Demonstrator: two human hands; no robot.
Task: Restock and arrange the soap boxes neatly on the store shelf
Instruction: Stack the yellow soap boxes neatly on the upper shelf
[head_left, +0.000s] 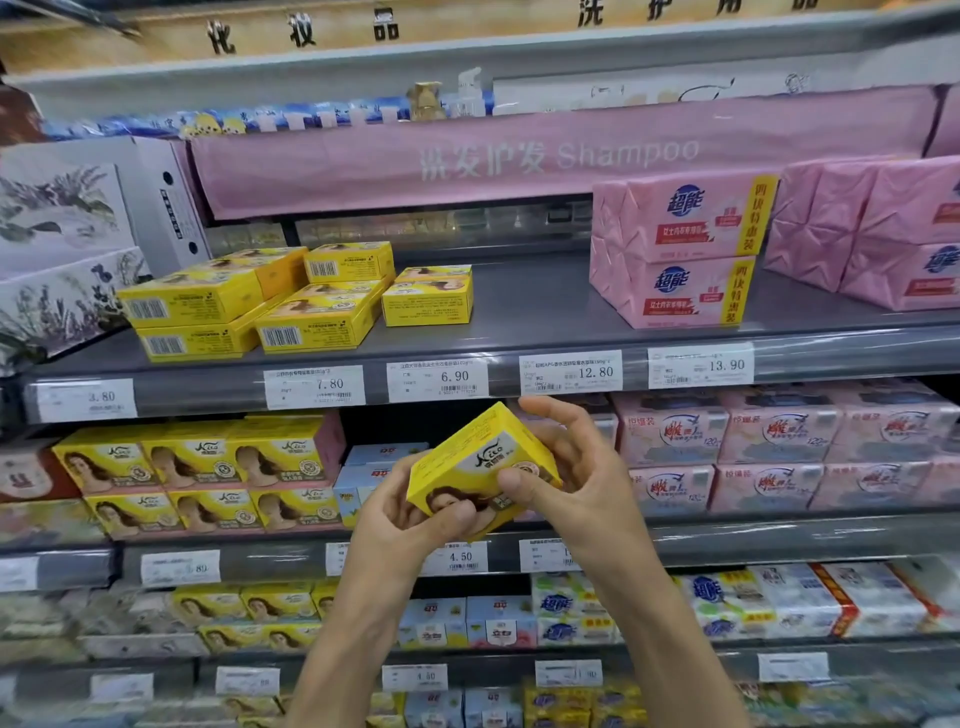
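Store aisle, grey shelf (519, 312) ahead — loose yellow soap boxes (291, 301) at its left, pink packs (680, 249) right. My left hand (400, 525) and right hand (576, 478) pinch one yellow box (478, 462), tilted, just below its price-tag edge.

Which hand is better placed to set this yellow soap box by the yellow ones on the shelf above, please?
Probably the left hand: it grips the yellow soap box from below, and the yellow stack lies up and to the left.
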